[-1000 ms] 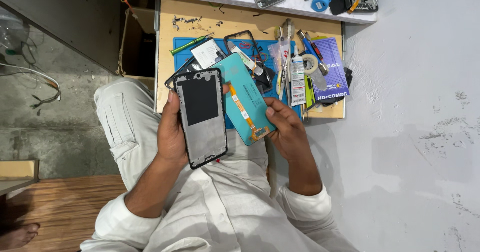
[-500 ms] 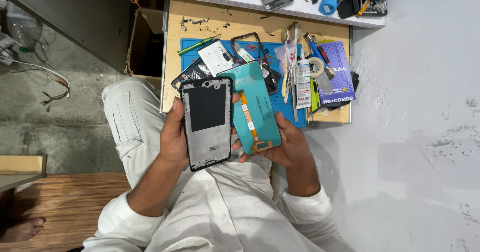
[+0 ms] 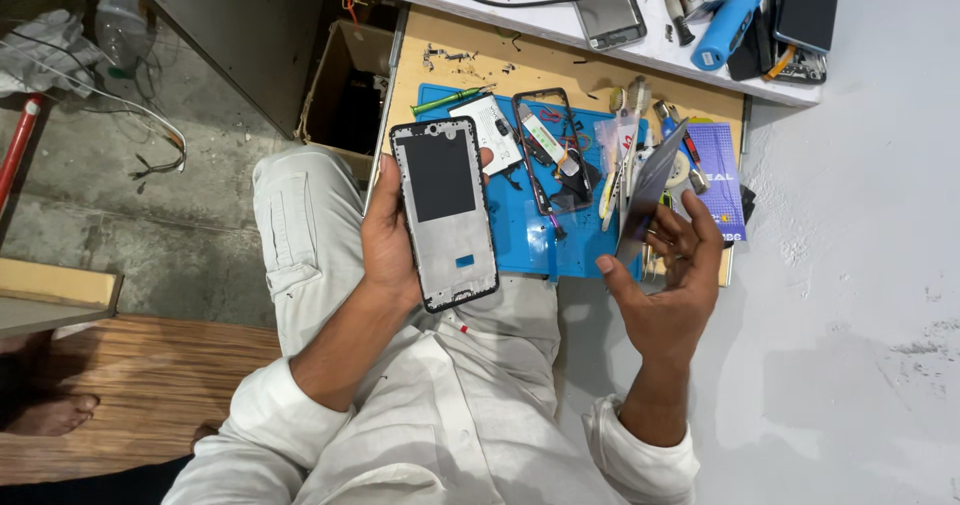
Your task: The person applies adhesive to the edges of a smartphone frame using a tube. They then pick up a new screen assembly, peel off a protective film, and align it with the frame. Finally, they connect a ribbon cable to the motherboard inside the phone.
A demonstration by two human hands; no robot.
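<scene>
My left hand grips a phone's middle frame, a grey plate with a black rim and a dark rectangular patch, held upright over my lap. Off to the right, my right hand holds the phone's back cover by its lower edge between thumb and fingers. The cover is turned nearly edge-on and looks grey. It hangs over the right end of the blue work mat. The two parts are well apart.
On the mat lie an empty black phone frame, a white card, a green screwdriver and several tools. A purple packet sits to the right. The white shelf above carries a phone and a blue cylinder. An open cardboard box stands left.
My right hand has pulled the teal back cover away from the frame, swung it rightwards and turned it edge-on. The left hand has kept the frame in place.
</scene>
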